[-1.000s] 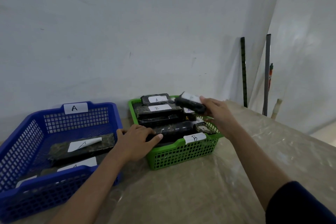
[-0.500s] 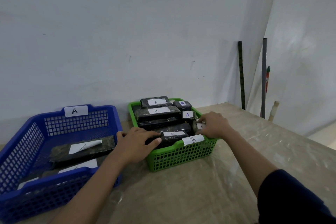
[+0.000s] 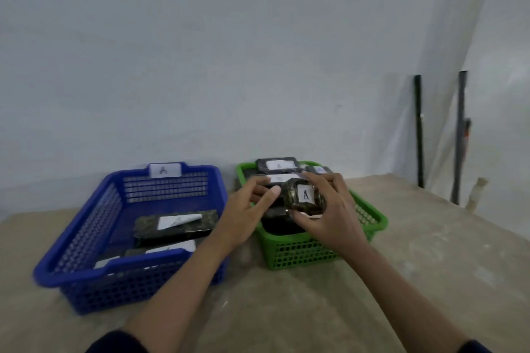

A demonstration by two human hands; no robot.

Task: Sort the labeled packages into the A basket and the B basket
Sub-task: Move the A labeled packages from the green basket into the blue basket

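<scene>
My right hand grips a small dark package with a white "A" label, held above the green basket. My left hand hovers beside it with fingers spread, its fingertips close to the package's left side. The green basket holds several dark labelled packages, partly hidden by both hands. The blue basket, tagged "A" on its back rim, sits to the left and holds dark packages with white labels.
Both baskets stand on a beige table against a white wall. Two dark poles lean in the right corner, beyond the table's far right edge.
My right hand has lifted a small "A" package out of the green basket. My left hand left the basket's front and rose towards the package. The view has shifted to the right.
</scene>
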